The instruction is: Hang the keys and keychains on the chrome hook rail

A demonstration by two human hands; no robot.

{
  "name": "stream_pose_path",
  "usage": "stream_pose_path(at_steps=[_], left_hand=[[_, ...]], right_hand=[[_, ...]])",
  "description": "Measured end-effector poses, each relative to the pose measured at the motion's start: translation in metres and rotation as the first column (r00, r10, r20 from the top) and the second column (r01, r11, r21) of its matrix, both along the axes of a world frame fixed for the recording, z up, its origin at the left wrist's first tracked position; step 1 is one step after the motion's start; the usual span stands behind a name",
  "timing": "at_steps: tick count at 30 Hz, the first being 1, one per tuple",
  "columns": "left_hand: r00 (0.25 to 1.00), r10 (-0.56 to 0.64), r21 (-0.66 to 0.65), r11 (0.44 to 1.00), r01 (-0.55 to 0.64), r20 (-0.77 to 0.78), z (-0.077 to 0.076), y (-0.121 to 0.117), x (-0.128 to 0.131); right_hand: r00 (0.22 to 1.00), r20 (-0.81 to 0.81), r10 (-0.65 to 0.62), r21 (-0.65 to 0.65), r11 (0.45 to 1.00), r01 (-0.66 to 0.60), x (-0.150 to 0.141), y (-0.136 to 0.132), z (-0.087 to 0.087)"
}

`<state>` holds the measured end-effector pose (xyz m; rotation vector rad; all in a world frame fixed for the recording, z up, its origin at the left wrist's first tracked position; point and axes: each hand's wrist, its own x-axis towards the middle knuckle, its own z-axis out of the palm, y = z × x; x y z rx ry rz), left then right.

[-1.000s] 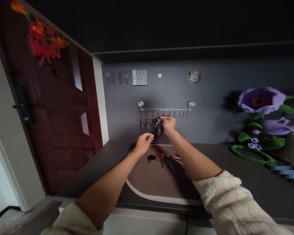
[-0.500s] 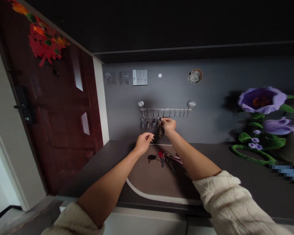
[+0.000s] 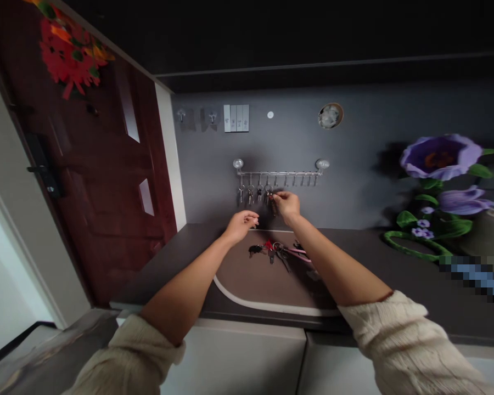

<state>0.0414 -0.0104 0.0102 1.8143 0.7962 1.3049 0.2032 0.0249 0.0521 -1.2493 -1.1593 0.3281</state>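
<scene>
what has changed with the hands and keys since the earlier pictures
The right hand has moved slightly down and right from the key ring and now appears to pinch the brown tag, which has swung right. The view has tilted down. The left hand, hook rail, loose keys and mat stayed about as they were.

Nothing written can be read with certainty. The white panel [image 3: 236,118] on the grey wall [image 3: 296,137] has four upright strips [image 3: 246,116], each with a small dark mark low down that looks like writing; whether these are letters or numbers is too small to tell. The brown key tag [image 3: 274,208] at the right hand [image 3: 287,205] is dim and partly covered, hiding any lettering. Coarse squares mask the blue thing [image 3: 480,280] on the bench [image 3: 362,258], so any print there cannot be told.
</scene>
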Motion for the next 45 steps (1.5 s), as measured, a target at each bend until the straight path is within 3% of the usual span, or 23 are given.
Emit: stream_pose_path(at_steps=[4, 7, 10, 16, 18, 24, 29, 37, 45], left_hand=[[0.997, -0.019, -0.044, 0.999, 0.016, -0.071, 0.0, -0.002, -0.005], [0.988, -0.046, -0.101, 0.994, 0.032, -0.144, 0.0, -0.001, -0.01], [0.98, -0.076, -0.178, 0.983, 0.043, -0.183, 0.001, 0.0, -0.015], [0.969, -0.084, -0.239, 0.971, 0.027, -0.232, 0.001, 0.002, -0.021], [0.96, -0.102, -0.257, 0.966, 0.032, -0.261, 0.0, 0.003, -0.021], [0.93, -0.19, -0.317, 0.945, 0.086, -0.314, -0.004, 0.003, -0.021], [0.918, -0.196, -0.347, 0.935, 0.07, -0.344, -0.004, 0.001, -0.021], [0.926, -0.259, -0.369, 0.917, 0.148, -0.273, -0.004, -0.001, -0.021], [0.954, -0.251, -0.312, 0.931, 0.192, -0.162, -0.002, -0.002, -0.016]], right_hand=[[0.982, 0.119, 0.147, -0.048, 0.989, -0.142, 0.001, -0.019, -0.01], [0.926, 0.195, 0.325, -0.115, 0.945, -0.307, 0.002, -0.032, -0.024], [0.829, 0.239, 0.506, -0.23, 0.859, -0.458, 0.0, -0.047, -0.037], [0.625, 0.232, 0.746, -0.455, 0.651, -0.608, -0.004, -0.066, -0.048], [0.568, 0.29, 0.771, -0.483, 0.63, -0.608, -0.002, -0.065, -0.051], [0.465, 0.441, 0.768, -0.5, 0.64, -0.583, 0.003, -0.053, -0.059], [0.483, 0.45, 0.751, -0.483, 0.659, -0.576, 0.003, -0.051, -0.06], [0.621, 0.119, 0.775, -0.433, 0.603, -0.67, -0.004, -0.064, -0.049], [0.693, -0.04, 0.719, -0.282, 0.658, -0.699, -0.005, -0.067, -0.042]])
